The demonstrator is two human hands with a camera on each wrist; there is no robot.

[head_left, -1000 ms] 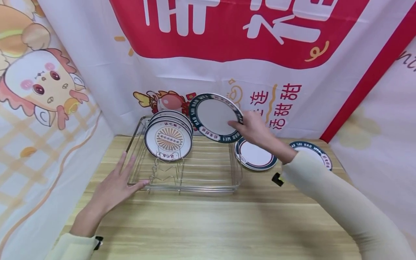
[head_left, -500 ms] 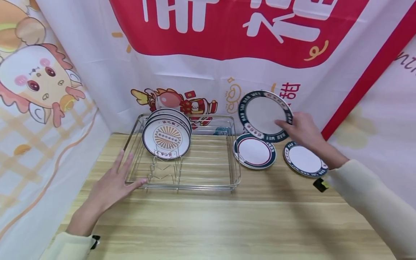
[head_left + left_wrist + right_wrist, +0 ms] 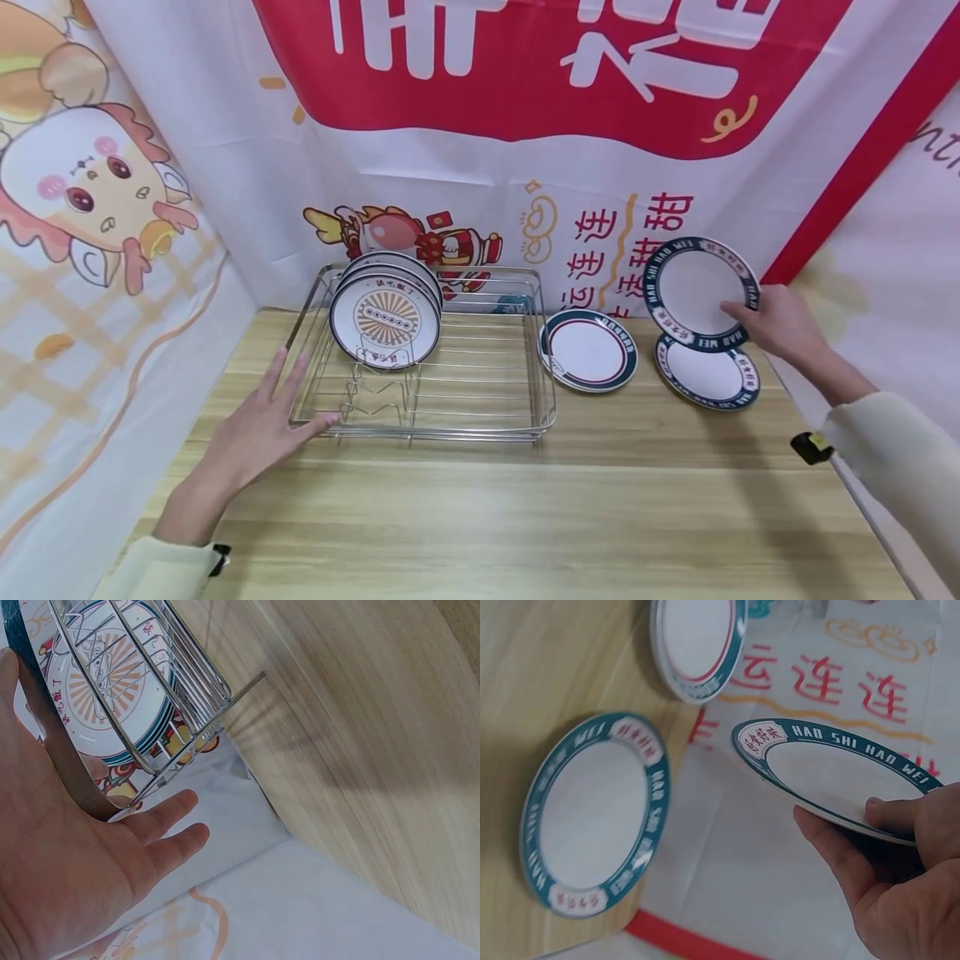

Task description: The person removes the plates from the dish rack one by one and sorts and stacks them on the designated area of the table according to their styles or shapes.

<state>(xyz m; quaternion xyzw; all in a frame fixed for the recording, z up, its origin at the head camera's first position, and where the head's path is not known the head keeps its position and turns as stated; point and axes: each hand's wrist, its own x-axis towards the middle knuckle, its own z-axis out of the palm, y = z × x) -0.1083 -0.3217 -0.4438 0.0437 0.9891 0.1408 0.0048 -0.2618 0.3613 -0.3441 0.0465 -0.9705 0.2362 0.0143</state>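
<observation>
A white plate with a dark green lettered rim (image 3: pixel 693 287) is held up in the air by my right hand (image 3: pixel 787 325), thumb on its face and fingers beneath, as the right wrist view shows. Below it on the table lies a matching plate (image 3: pixel 592 817), partly overlapped in the head view. My left hand (image 3: pixel 255 425) rests with spread fingers at the left front corner of the wire dish rack (image 3: pixel 480 429). In the left wrist view its palm (image 3: pixel 67 862) lies against the rack's metal frame. Several plates (image 3: pixel 386 321) with a sunburst print stand upright in the rack's left part.
Right of the rack, a plate with a green rim and red inner ring (image 3: pixel 588 350) lies on the wooden table (image 3: pixel 480 517). A printed cloth (image 3: pixel 450 158) hangs behind, and more cloth covers the left and right sides.
My right hand has carried the green-rimmed plate from above the rack to the right, over the far-right plate. The left hand stays at the rack's corner.
</observation>
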